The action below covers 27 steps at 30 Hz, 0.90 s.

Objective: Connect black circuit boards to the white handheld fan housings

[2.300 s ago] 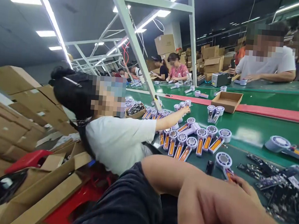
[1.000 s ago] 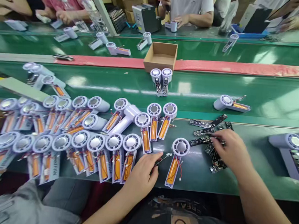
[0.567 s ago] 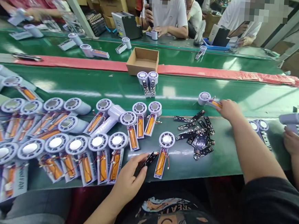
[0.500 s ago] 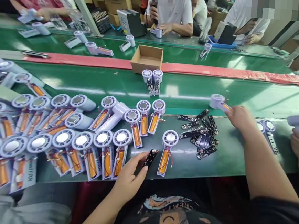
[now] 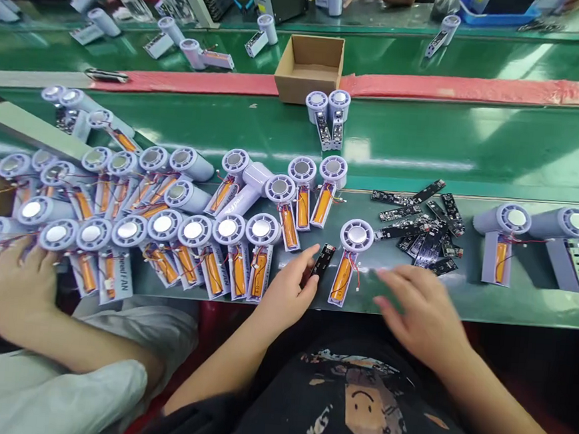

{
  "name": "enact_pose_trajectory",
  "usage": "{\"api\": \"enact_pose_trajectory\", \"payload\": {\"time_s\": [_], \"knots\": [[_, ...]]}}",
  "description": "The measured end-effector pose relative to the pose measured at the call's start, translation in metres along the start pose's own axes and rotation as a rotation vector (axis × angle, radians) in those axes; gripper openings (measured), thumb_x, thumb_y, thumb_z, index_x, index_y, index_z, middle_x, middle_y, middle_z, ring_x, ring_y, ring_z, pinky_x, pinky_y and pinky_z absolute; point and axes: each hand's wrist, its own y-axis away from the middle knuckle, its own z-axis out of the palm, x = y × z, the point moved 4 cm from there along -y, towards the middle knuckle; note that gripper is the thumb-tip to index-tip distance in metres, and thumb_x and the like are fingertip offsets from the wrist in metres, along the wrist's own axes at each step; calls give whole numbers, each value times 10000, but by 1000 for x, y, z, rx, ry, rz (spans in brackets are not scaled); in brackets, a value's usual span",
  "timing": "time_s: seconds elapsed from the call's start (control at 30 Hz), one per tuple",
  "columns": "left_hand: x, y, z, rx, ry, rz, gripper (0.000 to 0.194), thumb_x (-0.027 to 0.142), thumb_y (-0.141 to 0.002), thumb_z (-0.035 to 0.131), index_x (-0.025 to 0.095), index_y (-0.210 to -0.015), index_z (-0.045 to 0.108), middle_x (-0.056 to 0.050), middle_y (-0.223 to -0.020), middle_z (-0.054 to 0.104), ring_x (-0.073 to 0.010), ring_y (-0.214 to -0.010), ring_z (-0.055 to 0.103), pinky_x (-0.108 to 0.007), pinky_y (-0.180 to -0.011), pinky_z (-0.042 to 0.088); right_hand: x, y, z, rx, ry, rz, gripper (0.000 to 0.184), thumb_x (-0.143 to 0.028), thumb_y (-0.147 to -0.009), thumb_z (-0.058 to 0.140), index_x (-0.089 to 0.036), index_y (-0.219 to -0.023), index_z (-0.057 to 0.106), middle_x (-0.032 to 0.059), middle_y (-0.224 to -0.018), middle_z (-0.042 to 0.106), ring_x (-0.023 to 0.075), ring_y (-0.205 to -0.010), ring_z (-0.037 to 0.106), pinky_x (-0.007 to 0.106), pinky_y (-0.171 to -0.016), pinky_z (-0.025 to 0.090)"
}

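Between the thumb and fingers of my left hand (image 5: 291,287) is a small black circuit board (image 5: 323,260), held near the bench edge. Just right of it lies a lilac handheld fan (image 5: 357,236), its handle open on an orange battery (image 5: 341,278) with thin red wires. My right hand (image 5: 420,307) hovers right of that fan with fingers apart and nothing in them, slightly blurred. Beyond it is a loose pile of black circuit boards (image 5: 430,245). Another open-handled fan (image 5: 507,221) with an orange battery lies farther right, beside fans with boards fitted in their handles.
Many lilac fans (image 5: 195,231) crowd the bench on my left, where a co-worker's hand (image 5: 13,282) rests on some. Two fans (image 5: 327,106) with boards stand before a cardboard box (image 5: 299,87). A red strip (image 5: 430,87) crosses the green surface; other people work beyond it.
My right hand has let go of a fan at the right and come back toward the fan before me. The view has tipped downward. My left hand still holds the board.
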Motion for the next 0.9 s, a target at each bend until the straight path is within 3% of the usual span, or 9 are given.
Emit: {"api": "enact_pose_trajectory", "payload": {"time_s": [0.1, 0.2, 0.3, 0.43, 0.57, 0.73, 0.9], "knots": [[-2, -2, 5, 12, 218, -39, 439, 168, -767, 496, 206, -1197, 573, -34, -921, 600, -178, -835, 596, -335, -799, 509, -20, -17, 33, -166, -28, -129, 322, -133, -927, 510, -227, -1225, 592, 85, -1020, 672, 231, -858, 606, 373, -721, 480], [3, -11, 11, -30, 384, -89, 294, 181, -728, 478, 205, -1008, 565, 31, -741, 475, -119, -602, 487, -260, -598, 446, -12, -24, 50, -163, -224, -83, 228, -101, -938, 454, -211, -1027, 633, 64, -919, 673, 193, -803, 614, 337, -700, 493], [20, -30, 16, -71, 300, -68, 146, 252, -757, 588, 192, -888, 606, 41, -690, 483, -110, -592, 457, -247, -595, 400, -3, -24, 52, -147, -462, -33, 214, -84, -912, 449, -211, -976, 608, 59, -939, 663, 175, -841, 620, 318, -728, 513], [40, -50, 18, 14, 139, 3, 147, 264, -732, 672, 181, -639, 595, 29, -610, 509, -122, -625, 437, -251, -612, 345, 1, -20, 44, -125, -486, 6, 216, -97, -773, 521, -196, -936, 622, 71, -947, 614, 196, -840, 592, 355, -732, 513], [34, -51, 23, 7, 270, -26, 97, 259, -717, 622, 176, -668, 617, 28, -601, 550, -109, -568, 476, -235, -571, 378, 4, -18, 39, -89, -447, 63, 147, -216, -798, 577, -179, -913, 660, 79, -937, 556, 209, -825, 565, 380, -714, 511], [18, -43, 24, 4, 427, -46, 153, 324, -738, 679, 171, -752, 668, -9, -696, 654, -137, -655, 612, -256, -649, 499, 1, -28, 33, 136, -406, 105, 131, -252, -915, 575, -208, -977, 682, 66, -924, 557, 203, -873, 557, 368, -754, 493], [10, -43, 21, 61, 532, -16, 265, 418, -701, 797, 175, -750, 702, -41, -812, 699, -167, -771, 660, -284, -729, 543, -9, -53, 49, 58, -327, 103, 200, -272, -940, 554, -193, -1021, 718, 78, -902, 563, 214, -844, 518, 372, -750, 436]]}}
